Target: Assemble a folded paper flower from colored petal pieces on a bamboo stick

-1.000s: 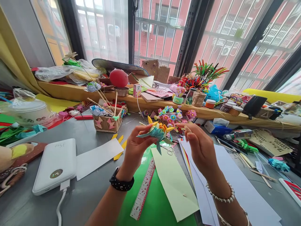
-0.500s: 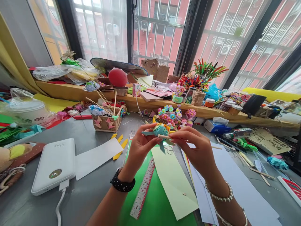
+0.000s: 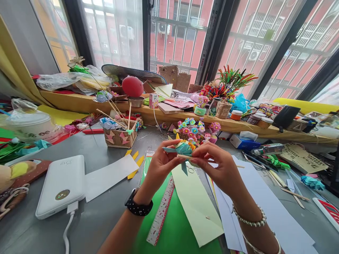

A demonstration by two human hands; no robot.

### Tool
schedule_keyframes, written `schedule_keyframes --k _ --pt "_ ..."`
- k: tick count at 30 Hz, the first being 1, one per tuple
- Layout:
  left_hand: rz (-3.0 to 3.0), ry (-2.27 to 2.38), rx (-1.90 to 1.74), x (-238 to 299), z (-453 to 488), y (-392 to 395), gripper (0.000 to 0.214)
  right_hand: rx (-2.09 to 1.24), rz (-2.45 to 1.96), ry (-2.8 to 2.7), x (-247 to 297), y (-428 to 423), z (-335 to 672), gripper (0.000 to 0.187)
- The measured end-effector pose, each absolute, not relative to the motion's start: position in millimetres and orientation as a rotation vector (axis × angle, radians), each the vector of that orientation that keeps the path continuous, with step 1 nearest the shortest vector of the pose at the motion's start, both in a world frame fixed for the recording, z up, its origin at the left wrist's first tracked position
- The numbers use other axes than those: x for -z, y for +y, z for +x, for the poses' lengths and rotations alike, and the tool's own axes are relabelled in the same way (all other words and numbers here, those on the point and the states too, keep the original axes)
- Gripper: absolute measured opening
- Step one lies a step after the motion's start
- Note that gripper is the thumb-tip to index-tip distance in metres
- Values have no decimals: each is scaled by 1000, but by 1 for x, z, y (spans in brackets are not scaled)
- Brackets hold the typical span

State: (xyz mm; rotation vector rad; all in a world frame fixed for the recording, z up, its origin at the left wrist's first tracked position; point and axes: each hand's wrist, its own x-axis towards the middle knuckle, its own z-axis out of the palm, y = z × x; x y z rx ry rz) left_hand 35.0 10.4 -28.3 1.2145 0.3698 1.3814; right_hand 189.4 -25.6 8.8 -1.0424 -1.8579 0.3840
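Observation:
A folded paper flower (image 3: 183, 149) with teal outer petals and yellow inside is held up over the middle of the desk. My left hand (image 3: 160, 163) pinches it from the left between thumb and fingers. My right hand (image 3: 218, 165), also closed, grips the base of the flower on its right side. A thin wooden stick (image 3: 240, 166) shows beyond my right hand; how it joins the flower is hidden by the fingers. Under my hands lie a pale green paper strip (image 3: 197, 208), a patterned ruler (image 3: 161, 215) and a green mat (image 3: 182, 233).
A white power bank (image 3: 62, 183) with a cable lies left, beside a white paper strip (image 3: 111, 178) and yellow paper pieces (image 3: 135, 169). A cardboard box (image 3: 120, 137) holds sticks. White sheets (image 3: 267, 211) lie right. Scissors handles (image 3: 191, 170) and crocheted flowers (image 3: 194, 130) are behind my hands.
My right fingers have moved left along the stick, up against the flower's base. The flower has shifted slightly right with my left hand.

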Motion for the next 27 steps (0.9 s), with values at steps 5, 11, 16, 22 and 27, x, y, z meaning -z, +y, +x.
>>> schedule_keyframes --k 5,11,16,22,27 --pt "1217 381 -1361 28 34 10 35 -465 -1008 -1850 -8 -24 188 7" --pt "1201 395 -1323 27 36 10 34 -425 -951 -1808 -6 -24 186 11" --pt "1183 437 -1337 26 36 9 33 -140 -899 -1776 -2 -23 181 14" --pt "1154 487 -1275 26 33 6 42 217 -831 -1768 5 -20 175 17" --pt "1108 549 -1283 25 33 4 38 201 -823 -1738 12 -18 171 19"
